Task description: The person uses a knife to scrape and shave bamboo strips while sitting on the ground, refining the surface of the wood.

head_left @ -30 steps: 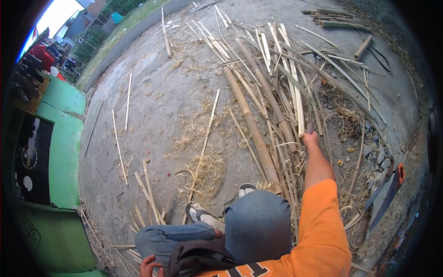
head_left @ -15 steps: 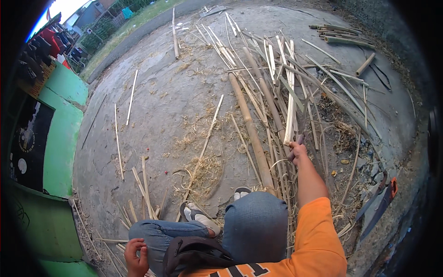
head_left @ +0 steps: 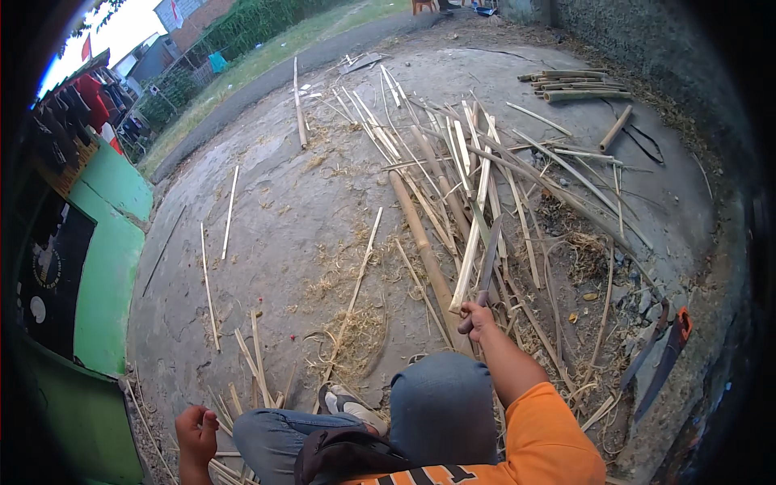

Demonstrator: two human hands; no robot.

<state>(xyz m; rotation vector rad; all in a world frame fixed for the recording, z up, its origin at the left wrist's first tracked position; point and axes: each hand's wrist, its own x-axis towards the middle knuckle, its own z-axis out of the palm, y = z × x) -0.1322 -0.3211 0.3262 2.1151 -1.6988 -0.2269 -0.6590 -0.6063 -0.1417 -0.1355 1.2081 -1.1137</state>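
Observation:
My right hand (head_left: 483, 323) reaches forward over the bamboo pile, closed round the handle of a long-bladed knife (head_left: 490, 260). The blade points away from me. Against the same fingers lies the near end of a pale split bamboo strip (head_left: 466, 279), pinched beside the handle and running forward over the other pieces. At the lower left, beside my bent knee, my left hand (head_left: 196, 434) is raised with its fingers curled in and nothing visible in them. Split bamboo pieces (head_left: 257, 360) stick out near that hand. A thick round bamboo pole (head_left: 420, 238) lies left of the strip.
Curly shavings (head_left: 362, 339) litter the concrete ground (head_left: 279, 202). To the right are a handsaw (head_left: 669, 356) with an orange handle and rubble (head_left: 647, 307). Cut bamboo poles (head_left: 578, 85) are stacked at the far right. A green wall (head_left: 105, 275) stands at the left.
My right hand has come nearer and to the left, drawing the knife and bamboo strip along. My left hand has moved left, away from my knee. The view has tilted up slightly.

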